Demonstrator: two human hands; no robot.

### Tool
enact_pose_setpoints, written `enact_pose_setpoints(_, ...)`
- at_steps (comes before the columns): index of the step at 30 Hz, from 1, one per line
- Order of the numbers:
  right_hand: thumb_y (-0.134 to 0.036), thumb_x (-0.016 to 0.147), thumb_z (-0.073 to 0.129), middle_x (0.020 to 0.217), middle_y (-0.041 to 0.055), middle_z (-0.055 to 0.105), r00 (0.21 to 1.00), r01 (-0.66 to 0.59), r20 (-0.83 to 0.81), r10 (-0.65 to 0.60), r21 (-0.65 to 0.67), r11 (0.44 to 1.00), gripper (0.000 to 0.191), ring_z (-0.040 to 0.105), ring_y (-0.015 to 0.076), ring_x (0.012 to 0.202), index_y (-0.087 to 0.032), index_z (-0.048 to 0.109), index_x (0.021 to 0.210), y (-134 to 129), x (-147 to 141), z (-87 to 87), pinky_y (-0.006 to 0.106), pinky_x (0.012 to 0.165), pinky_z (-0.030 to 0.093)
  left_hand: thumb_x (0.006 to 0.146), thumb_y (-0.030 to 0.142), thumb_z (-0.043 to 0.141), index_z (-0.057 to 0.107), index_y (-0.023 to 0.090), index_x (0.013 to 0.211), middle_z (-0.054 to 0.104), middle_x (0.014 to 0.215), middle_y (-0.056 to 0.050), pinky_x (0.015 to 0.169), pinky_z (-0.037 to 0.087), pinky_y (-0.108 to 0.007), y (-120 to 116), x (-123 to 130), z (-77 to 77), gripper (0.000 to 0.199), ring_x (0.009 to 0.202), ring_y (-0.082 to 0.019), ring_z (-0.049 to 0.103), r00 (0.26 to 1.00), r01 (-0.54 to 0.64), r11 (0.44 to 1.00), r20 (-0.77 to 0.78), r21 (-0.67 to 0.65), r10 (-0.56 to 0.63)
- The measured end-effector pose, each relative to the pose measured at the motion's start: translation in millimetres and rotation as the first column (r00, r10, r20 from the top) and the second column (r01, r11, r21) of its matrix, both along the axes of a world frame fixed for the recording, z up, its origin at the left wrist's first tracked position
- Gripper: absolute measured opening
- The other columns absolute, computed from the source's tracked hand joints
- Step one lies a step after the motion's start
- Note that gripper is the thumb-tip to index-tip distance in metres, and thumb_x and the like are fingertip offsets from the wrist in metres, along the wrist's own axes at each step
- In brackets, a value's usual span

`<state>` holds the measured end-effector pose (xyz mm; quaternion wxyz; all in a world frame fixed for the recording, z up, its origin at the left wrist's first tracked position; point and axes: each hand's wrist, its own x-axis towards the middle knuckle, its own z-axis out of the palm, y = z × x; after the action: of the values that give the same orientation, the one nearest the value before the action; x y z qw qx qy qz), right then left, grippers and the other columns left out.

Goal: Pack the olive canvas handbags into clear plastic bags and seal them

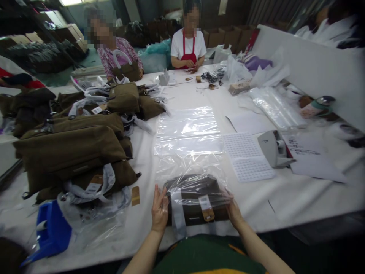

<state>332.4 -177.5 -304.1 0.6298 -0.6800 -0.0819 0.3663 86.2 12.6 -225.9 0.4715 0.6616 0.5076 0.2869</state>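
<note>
A dark brown bag (195, 201) with a tan tag lies at the table's near edge, partly inside a clear plastic bag (188, 152) that stretches away from me. My left hand (159, 209) grips the plastic at the bag's left side, fingers pointing up. My right hand (232, 209) holds the plastic at the bag's right side. Both hands pinch the film around the bag's opening end.
A pile of olive-brown bags (71, 148) with white handles fills the left. A blue bin (51, 228) sits near left. Sticker sheets (246, 156), a grey device (270, 146) and papers lie right. Two people sit at the far end, one holding a bag.
</note>
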Motion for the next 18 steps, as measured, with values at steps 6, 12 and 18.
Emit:
enact_pose_setpoints(6,-0.054,0.061,0.072,0.099,0.0082,0.067,0.996,0.068,-0.057,-0.072,-0.071,0.995,0.057,0.062,0.0275,0.093,-0.02,0.057,0.103,-13,-5,9.3,0.039,0.082,0.05,0.088,0.048,0.041,0.053,0.023,0.123,0.023,0.15,-0.002,0.111,0.026,-0.038,-7,-17,-13.8,0.045,0.135,-0.024,0.025,0.997,0.045,0.999,-0.055,-0.024,-0.047)
enact_pose_setpoints(12,-0.057,0.06,0.067,0.08,0.0067,0.069,0.995,0.095,0.024,-0.092,-0.195,0.976,0.046,0.063,0.0248,0.08,-0.015,0.064,0.08,-6,-16,11.1,0.035,0.075,0.05,0.087,0.048,0.043,0.054,0.023,0.122,0.024,0.149,-0.003,0.11,0.028,-0.04,-5,-16,-9.3,0.045,0.134,-0.027,0.027,0.996,0.079,0.997,-0.05,-0.019,-0.08)
enact_pose_setpoints(18,-0.052,0.073,0.044,0.054,0.0031,0.059,0.931,0.362,0.259,-0.259,-0.547,0.755,0.038,0.058,0.0182,0.056,-0.017,0.058,0.067,-83,27,30.5,0.033,0.06,0.049,0.087,0.047,0.043,0.055,0.021,0.121,0.028,0.148,-0.003,0.11,0.026,-0.036,-4,-22,-19.8,0.045,0.133,-0.023,0.03,0.997,0.041,0.999,-0.07,0.005,-0.041)
